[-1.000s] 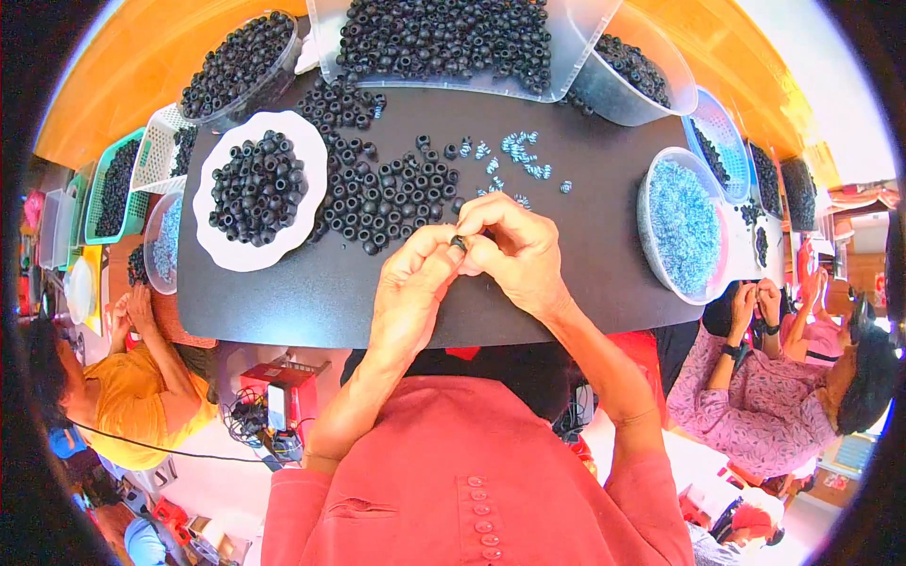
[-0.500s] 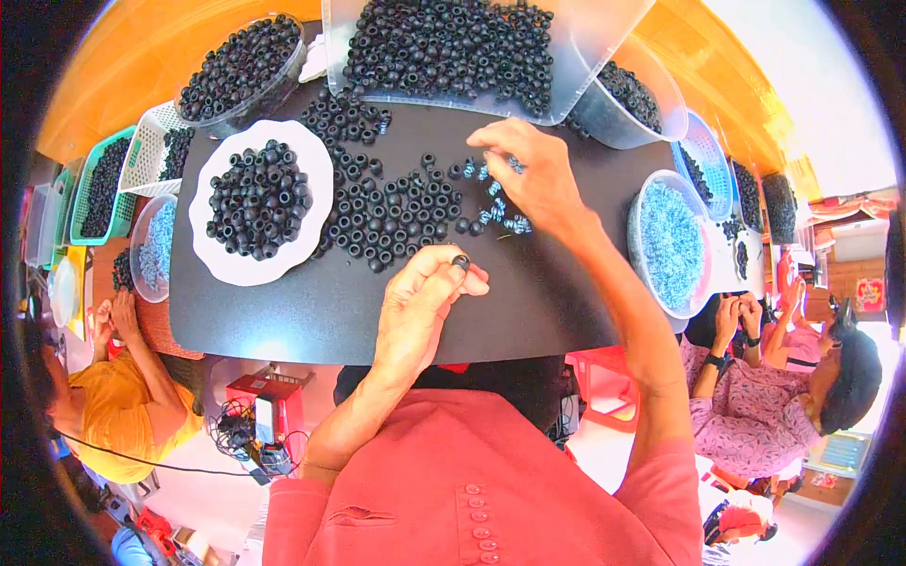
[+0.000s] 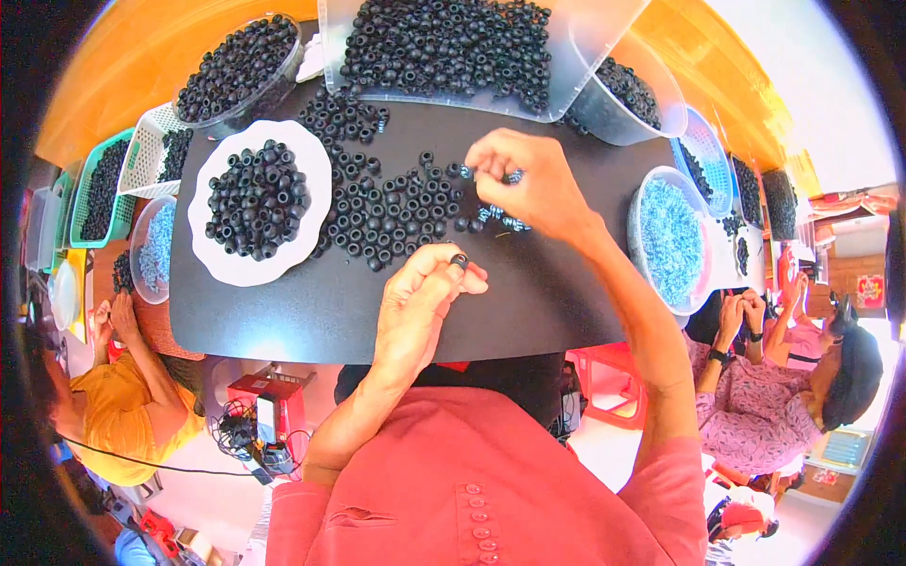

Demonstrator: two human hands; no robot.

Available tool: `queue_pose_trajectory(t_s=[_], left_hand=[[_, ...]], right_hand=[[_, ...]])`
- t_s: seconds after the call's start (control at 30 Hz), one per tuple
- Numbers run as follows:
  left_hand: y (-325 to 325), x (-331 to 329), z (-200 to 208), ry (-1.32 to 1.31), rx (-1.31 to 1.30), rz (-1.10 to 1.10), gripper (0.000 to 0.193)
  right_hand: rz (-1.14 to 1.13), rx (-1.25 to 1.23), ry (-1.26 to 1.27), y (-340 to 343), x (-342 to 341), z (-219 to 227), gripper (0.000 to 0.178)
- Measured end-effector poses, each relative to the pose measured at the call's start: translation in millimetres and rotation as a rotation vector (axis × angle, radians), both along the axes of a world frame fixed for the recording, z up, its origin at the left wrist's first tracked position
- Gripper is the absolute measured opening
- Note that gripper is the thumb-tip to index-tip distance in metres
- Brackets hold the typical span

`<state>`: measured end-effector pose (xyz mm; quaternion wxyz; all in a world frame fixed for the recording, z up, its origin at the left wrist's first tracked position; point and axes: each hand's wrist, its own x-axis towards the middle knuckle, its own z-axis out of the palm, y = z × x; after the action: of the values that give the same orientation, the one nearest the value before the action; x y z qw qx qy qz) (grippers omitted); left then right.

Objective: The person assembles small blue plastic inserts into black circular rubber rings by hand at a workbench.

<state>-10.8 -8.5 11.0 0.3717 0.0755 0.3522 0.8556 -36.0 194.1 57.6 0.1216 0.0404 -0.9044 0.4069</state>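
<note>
My left hand (image 3: 415, 302) is closed, pinching a small round hollow black piece (image 3: 459, 260) between thumb and fingertips, above the near part of the dark table. My right hand (image 3: 528, 184) is bent over a few small blue-and-white coil-like pieces (image 3: 491, 213) on the table. Its fingers are drawn together; whether they hold one of these is hidden. Many loose black pieces (image 3: 392, 212) lie left of my right hand. A white scalloped plate (image 3: 316, 217) to the left carries a heap of the same black pieces.
A clear bin (image 3: 576, 66) of black pieces stands at the far side, with round tubs (image 3: 661, 94) beside it. On the right is a bowl of light-blue pieces (image 3: 672, 241). People work at both sides, one in a yellow shirt (image 3: 132, 406), one in a patterned pink shirt (image 3: 755, 406).
My right hand has lowered slightly and its fingers have curled together over the blue-and-white pieces. My left hand stays in place with the black piece.
</note>
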Motion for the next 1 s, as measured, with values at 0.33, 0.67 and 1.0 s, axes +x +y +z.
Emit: queue_pose_trajectory(t_s=[0.33,0.67,1.0], left_hand=[[3.1,-3.0,0.1,0.039,-0.043,0.044,0.018],[6.2,-1.2,-3.0,0.107,-0.107,0.044,0.023],[4.3,0.2,-0.2,0.128,-0.106,0.007,0.015]], right_hand=[[-0.077,0.105,-0.047,-7.8,96.7,-19.5,0.019],[0.054,0.444,0.012,-13.0,97.3,-13.4,0.023],[-0.171,-0.559,-0.108,-22.7,84.6,-26.0,0.020]])
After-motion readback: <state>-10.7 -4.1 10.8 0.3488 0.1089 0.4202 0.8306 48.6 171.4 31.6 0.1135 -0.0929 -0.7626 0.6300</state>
